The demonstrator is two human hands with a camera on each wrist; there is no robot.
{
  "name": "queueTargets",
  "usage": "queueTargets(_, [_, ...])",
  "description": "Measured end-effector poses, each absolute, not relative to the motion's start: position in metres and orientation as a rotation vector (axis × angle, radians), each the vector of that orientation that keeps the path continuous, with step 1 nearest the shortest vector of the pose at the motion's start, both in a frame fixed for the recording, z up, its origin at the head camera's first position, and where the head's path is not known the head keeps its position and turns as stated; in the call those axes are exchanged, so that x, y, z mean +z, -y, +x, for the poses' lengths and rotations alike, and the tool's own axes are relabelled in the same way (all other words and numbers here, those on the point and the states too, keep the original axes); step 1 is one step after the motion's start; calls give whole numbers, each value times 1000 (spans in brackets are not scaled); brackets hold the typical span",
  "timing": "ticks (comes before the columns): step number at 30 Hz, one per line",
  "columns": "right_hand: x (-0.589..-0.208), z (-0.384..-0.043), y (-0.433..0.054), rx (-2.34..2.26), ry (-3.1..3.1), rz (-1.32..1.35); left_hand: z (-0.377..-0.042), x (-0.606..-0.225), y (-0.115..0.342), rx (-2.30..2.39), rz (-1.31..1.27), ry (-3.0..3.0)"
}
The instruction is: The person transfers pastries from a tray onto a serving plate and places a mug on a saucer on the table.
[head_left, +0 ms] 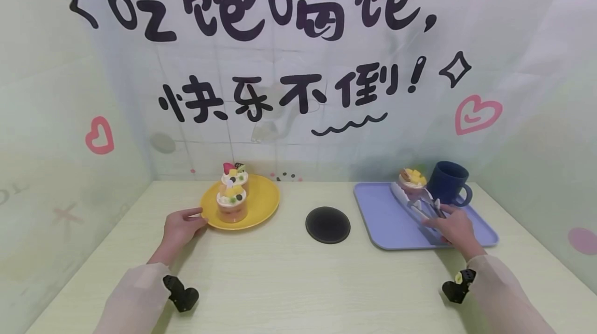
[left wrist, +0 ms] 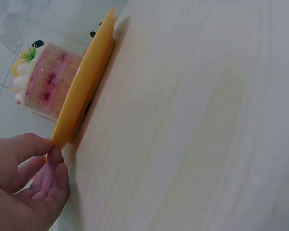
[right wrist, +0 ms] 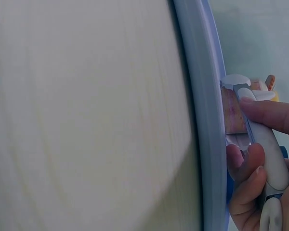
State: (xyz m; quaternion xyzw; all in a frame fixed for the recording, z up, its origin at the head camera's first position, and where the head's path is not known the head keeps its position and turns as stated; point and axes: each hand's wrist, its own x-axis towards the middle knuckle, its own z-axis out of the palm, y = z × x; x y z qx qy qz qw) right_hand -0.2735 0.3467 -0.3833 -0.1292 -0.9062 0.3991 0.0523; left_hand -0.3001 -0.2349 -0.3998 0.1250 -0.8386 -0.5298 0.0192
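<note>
My left hand (head_left: 183, 225) pinches the near left rim of a yellow plate (head_left: 266, 204) between thumb and fingers. On the plate stand two fruit-topped dessert cups, a front cup (head_left: 232, 210) and a back cup (head_left: 240, 177). With my right hand (head_left: 454, 229) I grip white-handled tongs (right wrist: 267, 149) over a lavender tray (head_left: 384, 227). The white tong tips reach a third dessert cup (head_left: 411, 182) at the tray's back; whether they clamp it, I cannot tell. In the right wrist view the thumb lies on the upper handle and the fingers curl below.
A dark blue mug (head_left: 446, 183) stands at the tray's back right, close beside the third cup. A round black coaster (head_left: 328, 225) lies on the table (head_left: 289, 282) between plate and tray. A printed backdrop (head_left: 303, 157) rises behind the table, with side panels at left and right.
</note>
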Motion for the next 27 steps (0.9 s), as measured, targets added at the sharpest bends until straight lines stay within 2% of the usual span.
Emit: queueTargets(27, [-366,-269,-341,1218,2769,-393,-297,-398,234,-1637,387,2600])
